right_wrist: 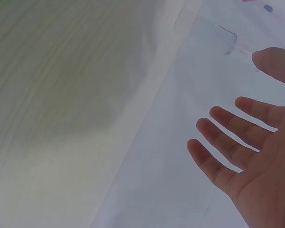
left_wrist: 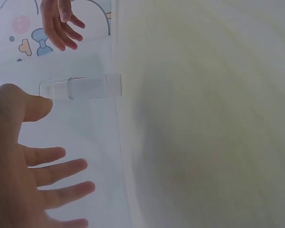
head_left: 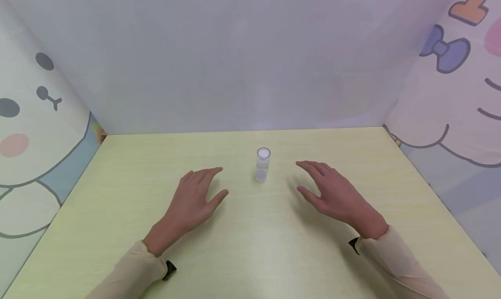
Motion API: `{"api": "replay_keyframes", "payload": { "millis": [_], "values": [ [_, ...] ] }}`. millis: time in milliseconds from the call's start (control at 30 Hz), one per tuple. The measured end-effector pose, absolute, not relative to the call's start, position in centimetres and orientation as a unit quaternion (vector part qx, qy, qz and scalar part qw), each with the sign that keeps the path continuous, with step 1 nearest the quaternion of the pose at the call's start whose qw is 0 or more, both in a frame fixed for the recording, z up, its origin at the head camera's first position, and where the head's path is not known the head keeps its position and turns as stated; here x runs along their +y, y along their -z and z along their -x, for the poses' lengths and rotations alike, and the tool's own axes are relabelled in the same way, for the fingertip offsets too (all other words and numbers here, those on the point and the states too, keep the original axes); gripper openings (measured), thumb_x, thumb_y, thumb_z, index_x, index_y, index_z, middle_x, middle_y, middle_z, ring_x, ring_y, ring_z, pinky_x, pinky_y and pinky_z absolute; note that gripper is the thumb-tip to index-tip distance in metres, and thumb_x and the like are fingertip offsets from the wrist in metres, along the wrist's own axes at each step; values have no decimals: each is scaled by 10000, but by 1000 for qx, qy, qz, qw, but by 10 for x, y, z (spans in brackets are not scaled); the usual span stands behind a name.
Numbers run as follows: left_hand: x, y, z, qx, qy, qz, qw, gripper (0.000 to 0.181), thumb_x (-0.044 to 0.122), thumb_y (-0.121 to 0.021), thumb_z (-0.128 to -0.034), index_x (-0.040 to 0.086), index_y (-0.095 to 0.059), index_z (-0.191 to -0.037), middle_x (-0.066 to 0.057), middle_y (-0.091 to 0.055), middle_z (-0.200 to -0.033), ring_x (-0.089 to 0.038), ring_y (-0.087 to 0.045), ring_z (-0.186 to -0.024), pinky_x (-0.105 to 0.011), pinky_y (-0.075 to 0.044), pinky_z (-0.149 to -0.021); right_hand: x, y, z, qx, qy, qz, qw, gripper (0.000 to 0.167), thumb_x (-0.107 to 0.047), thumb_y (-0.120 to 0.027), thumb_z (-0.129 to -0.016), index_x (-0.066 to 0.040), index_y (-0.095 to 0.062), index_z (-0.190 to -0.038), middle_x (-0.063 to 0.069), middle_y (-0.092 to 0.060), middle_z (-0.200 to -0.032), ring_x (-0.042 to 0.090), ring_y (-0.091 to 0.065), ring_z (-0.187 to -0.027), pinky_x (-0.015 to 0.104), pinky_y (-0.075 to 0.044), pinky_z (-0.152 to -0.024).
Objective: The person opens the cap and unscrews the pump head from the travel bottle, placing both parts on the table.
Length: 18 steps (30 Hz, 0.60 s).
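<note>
A small clear bottle (head_left: pixel 262 165) stands upright on the table between the two hands, touched by neither. My left hand (head_left: pixel 192 201) is to its left, fingers extended and thumb apart, holding nothing. To its right, my right hand (head_left: pixel 336 194) hovers over the table with fingers spread from the thumb, also empty. In the left wrist view the bottle (left_wrist: pixel 88 88) shows beyond the thumb of the left hand (left_wrist: pixel 23 161). The right wrist view has the bottle (right_wrist: pixel 213 34) faintly visible past the right hand (right_wrist: pixel 256 142).
The pale yellow table (head_left: pixel 250 242) meets a plain light wall (head_left: pixel 242 64) behind the bottle. Side panels with cartoon figures stand at the left (head_left: pixel 27 159) and at the right (head_left: pixel 462 125).
</note>
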State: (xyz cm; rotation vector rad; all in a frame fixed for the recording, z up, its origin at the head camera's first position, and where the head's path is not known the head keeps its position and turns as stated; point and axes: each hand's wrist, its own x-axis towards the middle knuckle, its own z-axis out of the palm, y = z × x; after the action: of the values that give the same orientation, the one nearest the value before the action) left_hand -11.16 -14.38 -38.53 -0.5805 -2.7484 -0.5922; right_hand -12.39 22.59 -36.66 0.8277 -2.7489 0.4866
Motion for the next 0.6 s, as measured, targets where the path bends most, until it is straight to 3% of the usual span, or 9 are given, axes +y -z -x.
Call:
{"api": "replay_keyframes", "payload": {
  "millis": [200, 600],
  "values": [
    [-136, 384, 116, -940, 234, 202, 146, 515, 356, -744, -960, 89, -622, -1383, -85, -715, -1309, -333, -660, -1237, -578, -470, -1084, 219, 367, 127, -935, -186, -282, 112, 602, -298, -728, -986, -124, -495, -1514, 103, -618, -1429, 318, -627, -1263, 521, -548, -1021],
    [-124, 383, 124, -939, 254, 199, 119, 509, 357, -727, -975, 100, -608, -1399, -70, -718, -1305, -326, -652, -1252, -590, -463, -1085, 207, 362, 132, -930, -202, -284, 116, 609, -326, -722, -993, -121, -487, -1517, 91, -627, -1399, 283, -638, -1234, 487, -581, -975]
  ]
}}
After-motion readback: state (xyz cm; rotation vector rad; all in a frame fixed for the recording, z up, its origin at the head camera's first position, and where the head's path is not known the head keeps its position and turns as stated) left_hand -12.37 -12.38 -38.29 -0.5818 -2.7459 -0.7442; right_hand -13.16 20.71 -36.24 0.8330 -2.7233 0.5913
